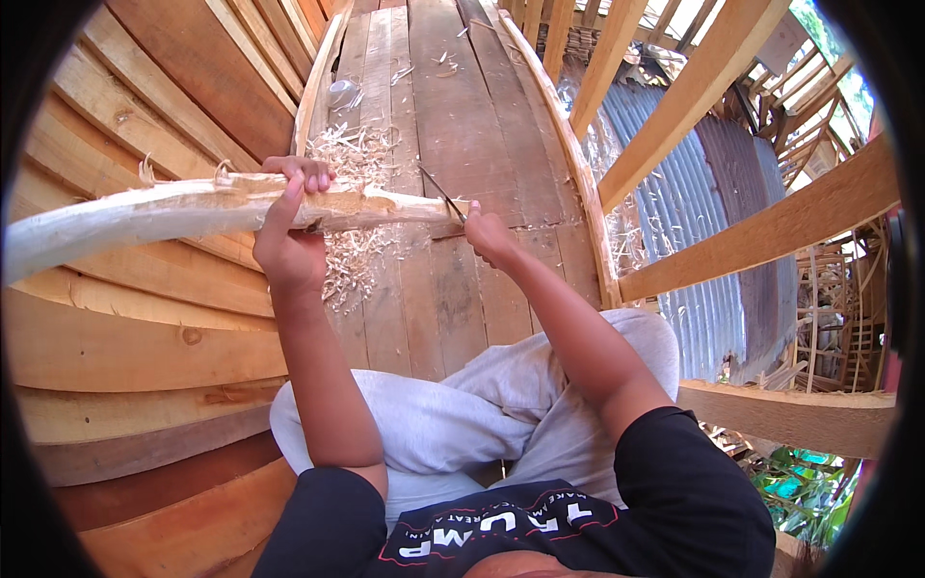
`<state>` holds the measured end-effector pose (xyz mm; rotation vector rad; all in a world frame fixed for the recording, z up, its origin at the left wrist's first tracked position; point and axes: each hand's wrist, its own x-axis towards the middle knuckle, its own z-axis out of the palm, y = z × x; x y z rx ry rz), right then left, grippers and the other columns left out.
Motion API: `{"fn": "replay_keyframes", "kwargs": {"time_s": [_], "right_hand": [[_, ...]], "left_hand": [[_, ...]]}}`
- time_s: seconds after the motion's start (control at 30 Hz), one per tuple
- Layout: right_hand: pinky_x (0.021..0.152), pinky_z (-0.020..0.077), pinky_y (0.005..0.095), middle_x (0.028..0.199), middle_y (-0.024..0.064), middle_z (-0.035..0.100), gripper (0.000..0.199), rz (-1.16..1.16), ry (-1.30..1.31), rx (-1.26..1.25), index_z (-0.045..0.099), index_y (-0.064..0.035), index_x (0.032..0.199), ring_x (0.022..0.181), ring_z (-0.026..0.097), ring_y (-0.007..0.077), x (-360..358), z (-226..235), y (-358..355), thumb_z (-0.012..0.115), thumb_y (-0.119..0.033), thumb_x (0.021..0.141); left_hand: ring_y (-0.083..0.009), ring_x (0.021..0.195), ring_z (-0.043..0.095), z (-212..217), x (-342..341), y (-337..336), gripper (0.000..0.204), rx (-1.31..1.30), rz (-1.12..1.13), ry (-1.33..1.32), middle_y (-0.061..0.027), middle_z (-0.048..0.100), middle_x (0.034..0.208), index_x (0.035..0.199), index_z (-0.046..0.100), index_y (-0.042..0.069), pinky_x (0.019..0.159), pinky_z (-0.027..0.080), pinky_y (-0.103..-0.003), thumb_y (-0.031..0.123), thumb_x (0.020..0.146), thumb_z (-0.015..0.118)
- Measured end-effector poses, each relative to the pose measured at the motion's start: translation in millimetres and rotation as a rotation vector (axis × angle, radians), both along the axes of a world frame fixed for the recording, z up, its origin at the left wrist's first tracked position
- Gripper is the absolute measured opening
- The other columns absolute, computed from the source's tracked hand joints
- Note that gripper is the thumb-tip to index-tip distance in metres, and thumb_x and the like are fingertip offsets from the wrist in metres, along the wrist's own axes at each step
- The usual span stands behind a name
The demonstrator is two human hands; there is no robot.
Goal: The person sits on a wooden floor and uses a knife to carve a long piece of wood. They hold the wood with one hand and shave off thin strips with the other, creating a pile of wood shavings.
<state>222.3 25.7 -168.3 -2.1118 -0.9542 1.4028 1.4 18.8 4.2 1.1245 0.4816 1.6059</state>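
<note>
My left hand (292,252) is wrapped round a long pale wooden pole (164,212), about where its thicker peeled part meets the narrower end. The pole lies crosswise in front of me, running off to the left edge, with curled slivers still hanging from its upper side. At its right end, my right hand (489,236) is closed on a knife. The thin dark knife blade (440,192) points up and left, crossing the pole's tip. The knife's handle is hidden in my fist.
Wood shavings (349,270) are heaped on the plank floor (472,154) beyond and beneath the pole. A clear plastic cup (344,93) stands farther off. Wooden boards (145,332) wall the left. To the right are slanting timber rails (761,236) and corrugated metal sheets (674,183).
</note>
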Motion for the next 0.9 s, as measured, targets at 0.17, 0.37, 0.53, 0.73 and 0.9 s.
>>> {"fn": "replay_keyframes", "kwargs": {"time_s": [0.17,0.37,0.53,0.73,0.9], "right_hand": [[0.072,0.0485,0.0513,0.080,0.0297,0.065,0.056,0.317,-0.398,0.541,0.062,0.0091,0.084,0.078,0.064,0.0451,-20.6,16.7,-9.0,0.031,-0.036,0.094],[0.090,0.0467,0.0495,0.105,0.0269,0.064,0.046,0.220,-0.398,0.231,0.069,0.0012,0.096,0.101,0.061,0.0424,2.8,32.7,-3.7,0.035,-0.031,0.092],[0.089,0.0472,0.0488,0.105,0.0240,0.065,0.048,0.370,-0.448,0.290,0.069,-0.0002,0.098,0.101,0.061,0.0409,-4.7,59.4,-13.2,0.033,-0.031,0.092],[0.085,0.0500,0.0494,0.104,0.0214,0.066,0.046,0.275,-0.508,0.250,0.069,-0.0013,0.095,0.094,0.064,0.0403,20.3,21.1,3.3,0.034,-0.030,0.091],[0.085,0.0481,0.0507,0.092,0.0272,0.065,0.050,0.330,-0.535,0.346,0.068,0.0033,0.086,0.091,0.063,0.0438,0.5,53.6,-4.1,0.034,-0.033,0.091]], "left_hand": [[-0.0162,0.068,0.042,-14.3,2.3,2.2,0.014,0.045,0.061,-0.085,-0.0030,0.039,0.068,0.080,0.043,0.009,0.074,0.039,-0.034,0.014,0.077,0.055],[-0.0142,0.059,0.034,-13.8,14.0,-2.1,0.016,0.126,0.001,-0.054,-0.0025,0.034,0.061,0.075,0.037,0.008,0.065,0.036,-0.033,0.013,0.075,0.052],[-0.0141,0.058,0.034,-11.3,11.3,-4.8,0.016,0.183,-0.062,0.002,-0.0026,0.034,0.061,0.075,0.037,0.009,0.065,0.035,-0.032,0.014,0.075,0.052],[-0.0137,0.058,0.035,-11.8,16.9,-5.3,0.019,0.205,-0.121,0.024,-0.0015,0.034,0.060,0.072,0.036,0.011,0.064,0.034,-0.033,0.018,0.074,0.053],[-0.0143,0.058,0.035,-13.6,6.8,-4.5,0.018,0.236,-0.198,0.006,-0.0028,0.036,0.060,0.073,0.037,0.010,0.061,0.033,-0.033,0.012,0.072,0.054]]}}
